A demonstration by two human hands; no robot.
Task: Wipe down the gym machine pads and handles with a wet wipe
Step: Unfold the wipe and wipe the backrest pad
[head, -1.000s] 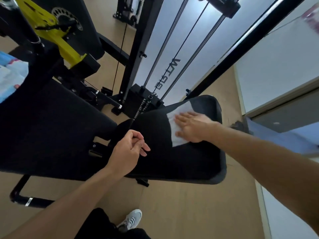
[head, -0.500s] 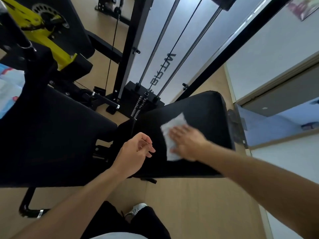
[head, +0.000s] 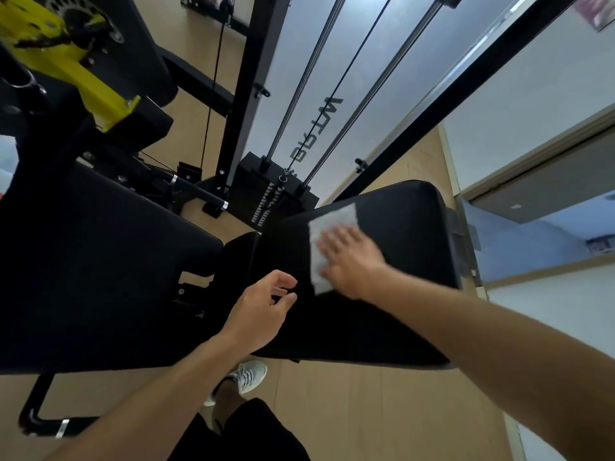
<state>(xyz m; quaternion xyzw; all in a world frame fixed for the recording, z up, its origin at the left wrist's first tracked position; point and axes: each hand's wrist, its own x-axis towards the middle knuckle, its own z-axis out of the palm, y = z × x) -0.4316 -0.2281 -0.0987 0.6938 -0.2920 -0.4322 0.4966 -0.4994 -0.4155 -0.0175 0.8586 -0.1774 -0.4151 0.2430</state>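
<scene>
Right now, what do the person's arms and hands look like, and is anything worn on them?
Both arms are bare along all that shows: no sleeves, no watch or bracelet in view. The left hand and right hand wear no gloves, and no rings can be made out. Lower down, dark shorts and a light laced sneaker show.

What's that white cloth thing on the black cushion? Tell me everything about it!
It is a wet wipe: a thin, white, soft-looking sheet, a bit wrinkled, spread flat on the black pad. The right hand presses on its lower part with straight fingers, so its far corner pokes out uncovered. The left hand does not touch it.
</scene>
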